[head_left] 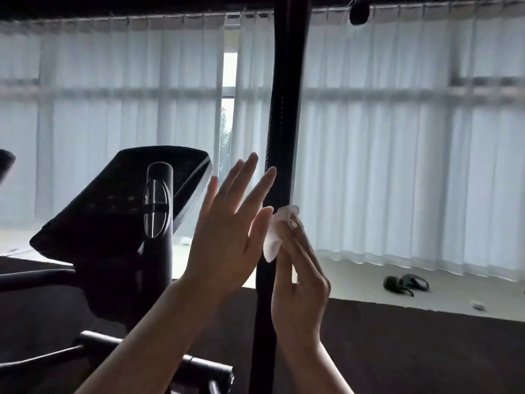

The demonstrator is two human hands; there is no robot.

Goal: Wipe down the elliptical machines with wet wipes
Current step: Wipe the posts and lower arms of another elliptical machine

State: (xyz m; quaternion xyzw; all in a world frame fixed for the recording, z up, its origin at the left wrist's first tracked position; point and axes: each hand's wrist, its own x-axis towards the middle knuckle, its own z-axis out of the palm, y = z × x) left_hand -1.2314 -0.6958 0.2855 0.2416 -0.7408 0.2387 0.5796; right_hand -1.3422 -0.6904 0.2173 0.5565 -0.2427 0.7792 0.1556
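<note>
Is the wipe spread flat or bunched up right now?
Bunched. The wet wipe is a crumpled wad pinched in the right hand against the black handlebar pole.

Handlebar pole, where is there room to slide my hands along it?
The pole is bare above the wipe, up to the ceiling. Crowded at mid-height: left hand and right hand flank it, console to the left.

two hands [227, 237], one wipe [277, 231], one console [122, 206]
</note>
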